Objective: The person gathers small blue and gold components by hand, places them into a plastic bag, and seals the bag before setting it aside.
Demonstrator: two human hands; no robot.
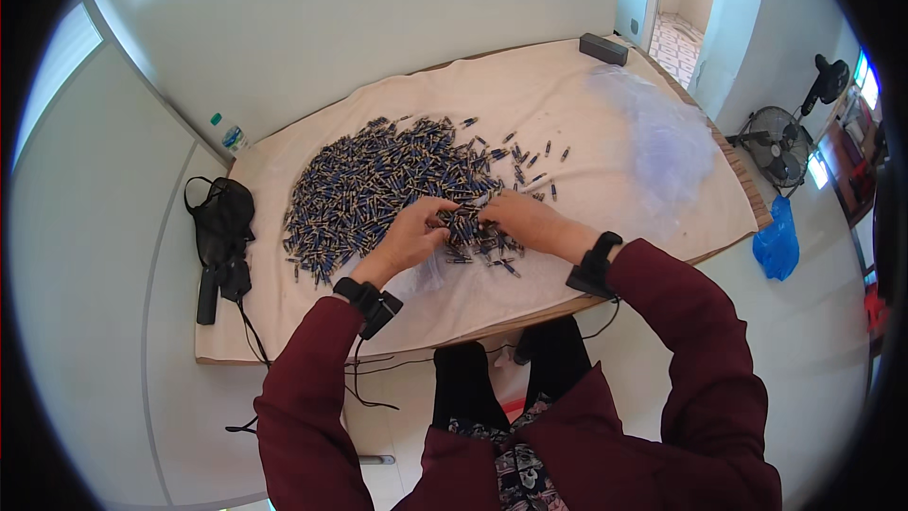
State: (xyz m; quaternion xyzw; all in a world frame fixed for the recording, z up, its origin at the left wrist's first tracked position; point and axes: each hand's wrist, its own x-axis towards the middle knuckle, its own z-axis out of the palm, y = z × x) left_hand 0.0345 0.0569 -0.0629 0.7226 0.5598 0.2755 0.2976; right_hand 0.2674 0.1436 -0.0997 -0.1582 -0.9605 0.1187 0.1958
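Observation:
A wide heap of small dark-blue cylinders with metallic ends (378, 180) covers the left and middle of a cloth-covered table. At the heap's front right, my left hand (414, 235) has its fingers curled against a cluster of these cylinders. My right hand (525, 220) faces it from the other side, fingers bent round the same cluster. Clear plastic (424, 276) shows beneath and beside my left wrist; whether it holds any of the cylinders I cannot tell. Several loose cylinders (506, 267) lie just in front of my hands, others beyond my right hand.
Clear plastic bags (662, 137) lie on the cloth (567, 95) at the right. A dark box (603, 48) sits at the far right corner. Along the left edge are a black bag (222, 218) and a bottle (230, 135). A fan (777, 144) stands beyond the table.

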